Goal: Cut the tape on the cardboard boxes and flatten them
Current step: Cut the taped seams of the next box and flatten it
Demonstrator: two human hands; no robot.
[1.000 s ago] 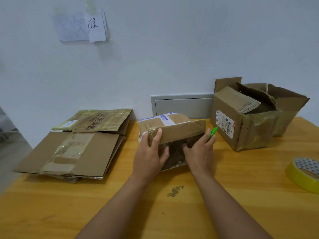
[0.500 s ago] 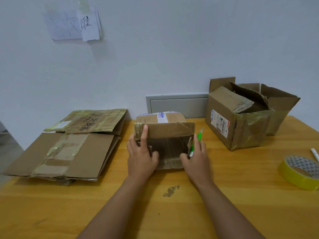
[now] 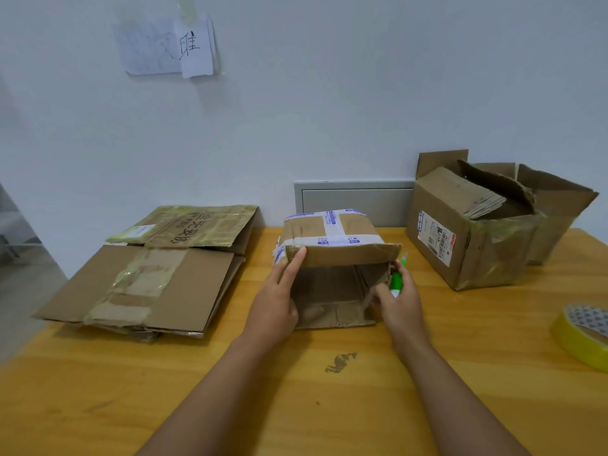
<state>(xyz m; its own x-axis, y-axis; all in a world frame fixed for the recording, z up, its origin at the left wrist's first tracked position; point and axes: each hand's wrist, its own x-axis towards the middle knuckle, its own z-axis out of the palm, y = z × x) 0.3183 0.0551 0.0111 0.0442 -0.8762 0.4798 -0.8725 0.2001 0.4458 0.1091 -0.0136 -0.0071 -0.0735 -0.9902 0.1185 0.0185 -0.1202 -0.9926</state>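
Note:
A small cardboard box (image 3: pixel 332 232) with white-and-blue tape lies on its side in the middle of the table, its open end facing me. My left hand (image 3: pixel 278 301) holds the box's left edge, thumb up on the raised top flap (image 3: pixel 345 255). My right hand (image 3: pixel 399 301) grips a green-and-white cutter (image 3: pixel 396 279) and rests against the box's right flap. Two flattened boxes (image 3: pixel 148 281) lie stacked at the left. Two open boxes (image 3: pixel 477 238) stand at the right rear.
A roll of yellow tape (image 3: pixel 582 334) lies near the table's right edge. The wooden table (image 3: pixel 329 406) has a dark stain in front of the box. A grey panel (image 3: pixel 355 199) sits on the white wall behind. The floor drops away at the left.
The top flap has been lifted higher and the box now gapes open toward me. Both hands shifted outward along the box's sides; the cutter stays in my right hand.

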